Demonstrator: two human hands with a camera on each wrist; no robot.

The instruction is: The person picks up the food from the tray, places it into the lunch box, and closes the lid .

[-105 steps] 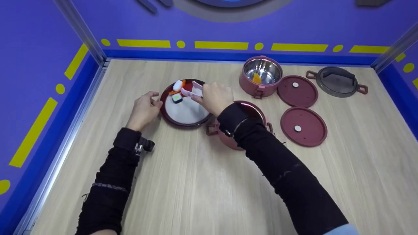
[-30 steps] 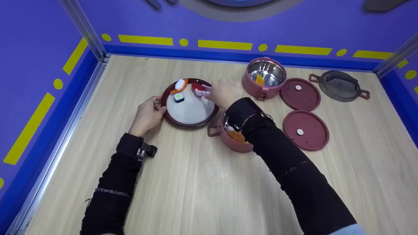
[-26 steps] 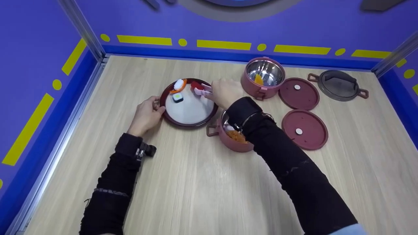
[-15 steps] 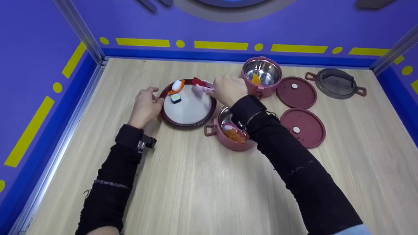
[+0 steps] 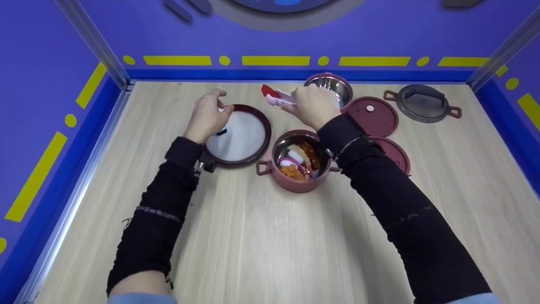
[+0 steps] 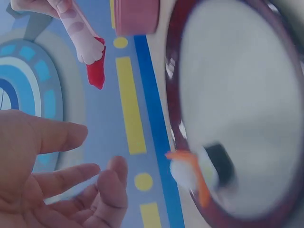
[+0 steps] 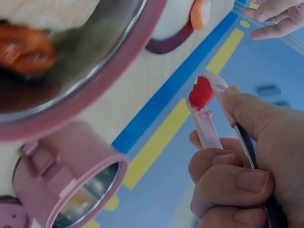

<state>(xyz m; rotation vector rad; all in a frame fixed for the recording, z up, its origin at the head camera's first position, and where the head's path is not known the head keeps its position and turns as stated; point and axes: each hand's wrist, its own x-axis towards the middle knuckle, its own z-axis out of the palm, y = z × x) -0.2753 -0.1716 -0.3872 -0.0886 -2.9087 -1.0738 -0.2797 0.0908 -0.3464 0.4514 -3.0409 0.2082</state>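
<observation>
My right hand (image 5: 317,106) grips pink paw-tipped tongs (image 7: 208,129), fingers curled round the handles. Between the tips the tongs pinch a soft-looking red piece (image 7: 201,92), held up behind the pink pot (image 5: 291,186). My left hand (image 5: 207,117) hovers over the left part of the dark-rimmed plate (image 5: 267,128), fingers apart and holding nothing. On that plate lie a toy sushi roll (image 6: 219,165) with a black wrap and a white-and-orange sushi piece (image 6: 184,175); in the head view the left hand mostly hides them.
The front pot holds several toy foods, among them an orange crumbly piece (image 5: 294,172). A smaller pink pot (image 5: 342,80) stands behind my right hand. To the right lie two dark red lids (image 5: 382,121) and a grey see-through lid (image 5: 426,104). Blue walls enclose the table.
The tongs have taken hold of the red piece on the plate and lifted it off, back and to the right. My left hand has let go of the plate's rim and risen over it.
</observation>
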